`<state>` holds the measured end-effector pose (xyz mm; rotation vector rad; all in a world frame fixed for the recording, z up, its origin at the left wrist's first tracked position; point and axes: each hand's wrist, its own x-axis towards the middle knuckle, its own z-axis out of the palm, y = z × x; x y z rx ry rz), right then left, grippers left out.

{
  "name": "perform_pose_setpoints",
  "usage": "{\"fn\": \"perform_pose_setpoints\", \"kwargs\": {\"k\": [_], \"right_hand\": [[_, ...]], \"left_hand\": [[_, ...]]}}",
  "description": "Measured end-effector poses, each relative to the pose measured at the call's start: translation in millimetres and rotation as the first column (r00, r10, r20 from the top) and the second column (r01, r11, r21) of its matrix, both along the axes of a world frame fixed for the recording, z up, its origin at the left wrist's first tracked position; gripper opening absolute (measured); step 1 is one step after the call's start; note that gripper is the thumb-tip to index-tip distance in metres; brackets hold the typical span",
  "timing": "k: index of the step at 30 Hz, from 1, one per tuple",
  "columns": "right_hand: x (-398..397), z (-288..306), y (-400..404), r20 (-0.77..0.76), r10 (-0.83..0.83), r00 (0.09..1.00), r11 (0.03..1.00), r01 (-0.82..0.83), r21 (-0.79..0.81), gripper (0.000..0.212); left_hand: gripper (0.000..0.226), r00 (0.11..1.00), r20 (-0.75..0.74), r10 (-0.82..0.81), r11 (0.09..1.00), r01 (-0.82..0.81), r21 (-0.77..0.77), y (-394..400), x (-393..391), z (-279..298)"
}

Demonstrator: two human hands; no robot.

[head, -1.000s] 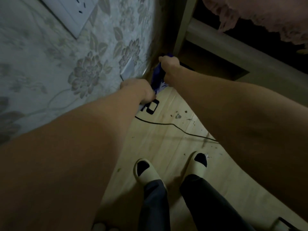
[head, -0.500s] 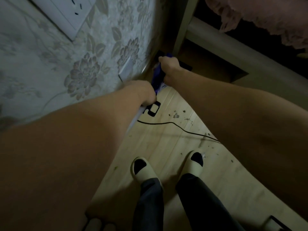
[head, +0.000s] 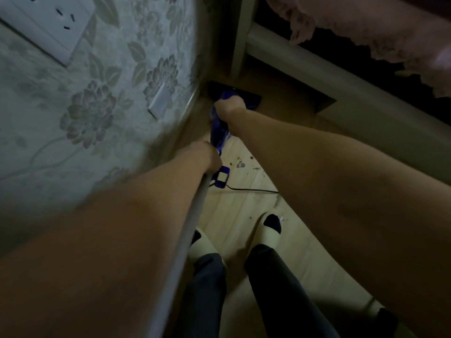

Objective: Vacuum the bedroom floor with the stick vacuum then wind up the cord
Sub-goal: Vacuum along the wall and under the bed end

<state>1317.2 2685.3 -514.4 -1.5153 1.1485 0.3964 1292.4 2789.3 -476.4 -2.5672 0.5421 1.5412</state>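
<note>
Both arms reach forward and down toward the corner where the floral-papered wall (head: 102, 113) meets the wooden floor (head: 246, 211). The right hand (head: 229, 107) is curled round the upper part of the blue stick vacuum (head: 218, 132), its knuckles turned up. The left hand (head: 205, 154) grips lower down and nearer the person, just above a blue rectangular loop (head: 221, 178) on the vacuum body; its fingers wrap out of sight on the far side. A pale grey tube (head: 185, 242) runs from under the left hand back along the left forearm.

The vacuum's dark flat floor head (head: 246, 98) lies on the floor in the corner, beside the pale bed leg (head: 240, 37) and close to the wall's skirting. A thin black cord (head: 253, 190) leaves the blue loop and trails right across the boards until the right forearm hides it. Small dark crumbs of dirt (head: 240, 164) lie scattered on the floor just right of the vacuum body.

Below, 2 feet in cream slippers (head: 268, 230) with dark socks stand on the boards. A white wall socket (head: 48, 23) sits high on the wallpaper, and a pink frilled bed cover (head: 366, 28) hangs over the bed rail (head: 341, 86) at upper right.
</note>
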Motion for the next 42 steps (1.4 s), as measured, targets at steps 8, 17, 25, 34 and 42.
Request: {"fn": "perform_pose_setpoints", "kwargs": {"k": [8, 17, 25, 34, 42], "right_hand": [[-42, -13, -26, 0.024, -0.123, 0.992, 0.989, 0.125, -0.082, 0.023], [-51, -25, -20, 0.068, -0.212, 0.975, 0.976, 0.215, -0.028, 0.029], [-68, -45, 7, 0.031, -0.215, 0.976, 0.973, 0.217, -0.078, 0.020], [-50, -19, -9, 0.037, -0.317, 0.948, 0.945, 0.319, -0.067, 0.029], [-44, -39, -24, 0.037, -0.374, 0.927, 0.922, 0.368, 0.121, 0.042]], "left_hand": [[0.028, 0.999, -0.006, 0.039, 0.999, -0.039, -0.037, -25, -35, -10], [0.028, 0.996, 0.069, -0.049, 0.998, 0.046, 0.043, -22, -35, -31], [0.019, 0.997, -0.073, -0.034, 0.990, 0.043, 0.134, -8, -54, -56], [0.014, 0.984, 0.081, -0.157, 0.983, 0.148, 0.110, -19, -32, -26], [0.016, 0.965, 0.161, -0.206, 0.977, 0.194, 0.091, -25, -28, -58]]}}
